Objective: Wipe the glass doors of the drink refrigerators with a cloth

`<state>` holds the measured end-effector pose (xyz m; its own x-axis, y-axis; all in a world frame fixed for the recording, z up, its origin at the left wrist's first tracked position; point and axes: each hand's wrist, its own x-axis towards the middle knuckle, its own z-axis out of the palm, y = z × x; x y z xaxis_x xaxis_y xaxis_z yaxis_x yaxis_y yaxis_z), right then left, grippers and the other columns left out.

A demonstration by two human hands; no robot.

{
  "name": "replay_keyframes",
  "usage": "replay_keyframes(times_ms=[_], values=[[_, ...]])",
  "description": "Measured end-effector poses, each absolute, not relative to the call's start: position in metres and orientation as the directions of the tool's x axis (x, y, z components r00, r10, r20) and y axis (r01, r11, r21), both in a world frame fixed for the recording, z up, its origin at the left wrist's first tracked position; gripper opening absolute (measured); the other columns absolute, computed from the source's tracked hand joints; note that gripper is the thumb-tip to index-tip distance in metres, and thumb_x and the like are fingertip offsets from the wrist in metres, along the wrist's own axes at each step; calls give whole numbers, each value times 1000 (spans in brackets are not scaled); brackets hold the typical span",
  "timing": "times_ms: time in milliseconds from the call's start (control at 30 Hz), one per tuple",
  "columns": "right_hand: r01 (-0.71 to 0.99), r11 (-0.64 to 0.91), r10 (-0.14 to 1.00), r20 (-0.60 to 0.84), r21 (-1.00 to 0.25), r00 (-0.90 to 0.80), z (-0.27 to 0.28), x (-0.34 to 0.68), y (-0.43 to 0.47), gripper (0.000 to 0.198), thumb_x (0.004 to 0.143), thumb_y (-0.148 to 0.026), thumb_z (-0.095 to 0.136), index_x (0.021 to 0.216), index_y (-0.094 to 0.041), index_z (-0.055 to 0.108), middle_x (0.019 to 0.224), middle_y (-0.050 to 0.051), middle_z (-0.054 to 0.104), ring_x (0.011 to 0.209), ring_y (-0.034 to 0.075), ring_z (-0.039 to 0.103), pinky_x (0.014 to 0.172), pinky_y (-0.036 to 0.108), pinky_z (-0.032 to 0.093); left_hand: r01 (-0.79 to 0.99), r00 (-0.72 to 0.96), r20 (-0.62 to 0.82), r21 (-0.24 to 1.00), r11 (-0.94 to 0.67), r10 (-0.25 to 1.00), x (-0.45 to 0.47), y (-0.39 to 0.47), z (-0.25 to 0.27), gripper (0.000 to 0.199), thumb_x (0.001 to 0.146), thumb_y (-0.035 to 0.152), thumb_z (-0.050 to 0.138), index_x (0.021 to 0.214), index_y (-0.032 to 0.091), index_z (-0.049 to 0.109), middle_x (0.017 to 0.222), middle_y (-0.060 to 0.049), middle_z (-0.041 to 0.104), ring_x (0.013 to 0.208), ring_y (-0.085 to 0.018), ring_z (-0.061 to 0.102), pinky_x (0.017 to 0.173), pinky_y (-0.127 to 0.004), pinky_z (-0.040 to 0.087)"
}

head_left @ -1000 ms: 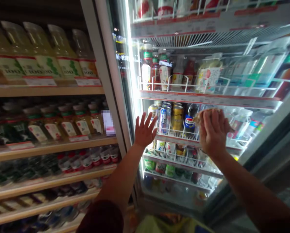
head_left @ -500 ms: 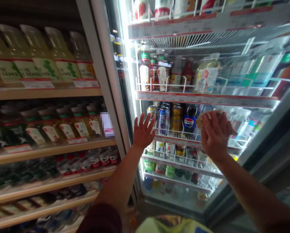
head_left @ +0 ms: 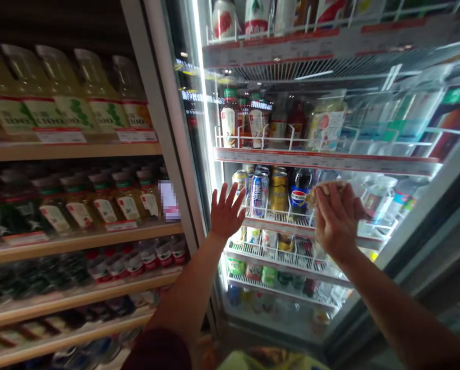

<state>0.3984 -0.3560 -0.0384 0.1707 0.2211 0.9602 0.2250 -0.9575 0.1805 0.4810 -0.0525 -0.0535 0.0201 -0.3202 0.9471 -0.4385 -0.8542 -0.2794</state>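
Note:
My left hand (head_left: 226, 213) is open, fingers spread, and looks flat against the glass door (head_left: 283, 308) of a drinks fridge near its left side. Under my right hand (head_left: 335, 221) is a crumpled brownish cloth (head_left: 343, 189), held against the same glass. Part of the cloth is hidden by my fingers. Behind the glass, a blue can (head_left: 259, 194), a gold can (head_left: 279, 191) and a dark cola bottle with a blue label (head_left: 299, 194) stand between my two hands.
Wooden shelves (head_left: 75, 150) with rows of juice bottles (head_left: 108, 110) stand on the left. A grey door frame (head_left: 168, 128) separates them from the fridge. Wire-fronted fridge shelves (head_left: 310, 160) hold more bottles and cans. Something yellowish (head_left: 237, 361) shows at the bottom edge.
My right hand and the cloth have shifted slightly left and down on the glass. My left hand stays in nearly the same place, fingers still spread.

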Motion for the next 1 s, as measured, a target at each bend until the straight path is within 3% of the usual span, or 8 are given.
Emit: replay_keyframes(times_ms=[167, 233, 467, 533, 633, 700, 900, 1000], values=[[518, -735, 636, 709, 437, 305, -101, 387, -336, 60, 98, -10, 47, 155, -28, 44, 151, -1, 57, 149, 16, 42, 127, 36, 22, -449, 34, 948, -269, -852, -317, 480, -52, -54, 63, 105, 36, 42, 164, 25, 23, 165, -9, 33, 159, -27, 13, 131, -51, 12], [539, -697, 688, 654, 473, 314, -97, 384, -341, 62, 97, -6, 43, 155, -30, 43, 150, -4, 58, 145, 14, 46, 127, 33, 23, -452, 33, 949, -266, -852, -314, 480, -52, -53, 62, 105, 36, 42, 163, 25, 24, 165, -9, 34, 159, -26, 13, 131, -50, 12], [220, -963, 186, 973, 154, 133, -28, 397, -368, 65, 98, -19, 56, 160, -26, 35, 161, 9, 43, 157, 33, 25, 125, 55, 25, -454, 9, 945, -288, -843, -327, 480, -51, -51, 64, 105, 35, 43, 164, 24, 21, 167, -8, 29, 159, -25, 11, 132, -48, 9], [257, -940, 277, 941, 224, 195, -48, 396, -361, 62, 98, -18, 55, 158, -25, 38, 159, 8, 46, 158, 29, 22, 128, 51, 20, -453, 7, 944, -291, -843, -330, 482, -51, -51, 64, 105, 35, 44, 164, 24, 21, 168, -7, 26, 160, -26, 10, 132, -48, 7], [435, -787, 588, 748, 438, 309, -87, 388, -351, 56, 100, -15, 49, 154, -27, 45, 154, 0, 54, 156, 17, 27, 130, 40, 12, -465, 6, 944, -289, -837, -329, 484, -51, -52, 65, 105, 36, 45, 164, 25, 22, 169, -6, 25, 160, -26, 10, 132, -49, 7], [492, -731, 662, 666, 473, 344, -95, 383, -354, 55, 100, -13, 46, 154, -28, 45, 152, -3, 55, 153, 14, 33, 130, 35, 11, -466, 10, 944, -287, -837, -329, 484, -52, -52, 65, 105, 36, 45, 164, 26, 21, 169, -6, 25, 160, -26, 10, 132, -49, 8], [266, -937, 284, 937, 225, 205, -48, 392, -377, 67, 98, -19, 58, 160, -29, 34, 159, 7, 47, 156, 29, 29, 127, 49, 24, -427, 21, 946, -285, -858, -325, 478, -55, -51, 65, 105, 35, 42, 165, 23, 18, 167, -9, 29, 159, -27, 11, 131, -50, 10], [256, -945, 259, 945, 205, 199, -60, 393, -360, 68, 98, -18, 58, 160, -28, 33, 159, 9, 46, 156, 31, 26, 126, 52, 25, -425, 38, 947, -274, -863, -319, 476, -54, -51, 65, 105, 35, 44, 164, 24, 20, 165, -9, 34, 159, -27, 14, 131, -50, 13]])
